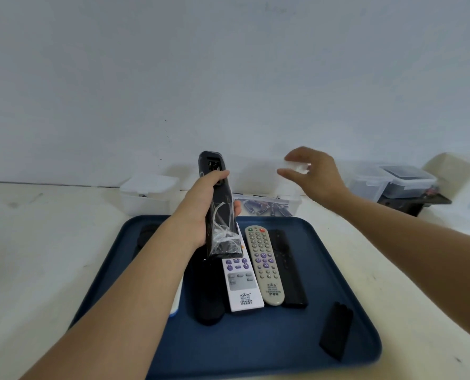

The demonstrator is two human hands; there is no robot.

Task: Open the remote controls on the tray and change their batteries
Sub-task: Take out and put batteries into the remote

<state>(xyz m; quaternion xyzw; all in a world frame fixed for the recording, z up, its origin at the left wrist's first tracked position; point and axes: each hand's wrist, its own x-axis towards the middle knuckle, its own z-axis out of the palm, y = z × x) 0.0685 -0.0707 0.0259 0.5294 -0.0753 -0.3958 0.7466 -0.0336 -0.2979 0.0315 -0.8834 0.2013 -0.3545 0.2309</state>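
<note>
My left hand [201, 212] grips a black remote [217, 204] wrapped in clear plastic, raised above the blue tray [255, 344] with its back toward me. Its battery bay at the top end is uncovered. My right hand [313, 174] hovers higher and to the right, pinching a small blurred translucent plastic piece [297, 167] between thumb and fingers. On the tray lie a white remote [242, 283], a grey remote [264, 267], a slim black remote [290, 272] and another black remote [209, 294]. A loose black battery cover [336, 330] rests at the tray's front right.
A clear box of batteries [266, 207] stands just behind the tray. A white tub [148, 193] sits at the back left, and lidded clear containers [393, 182] stand at the back right. A white-and-blue object [177, 297] peeks out under my left forearm.
</note>
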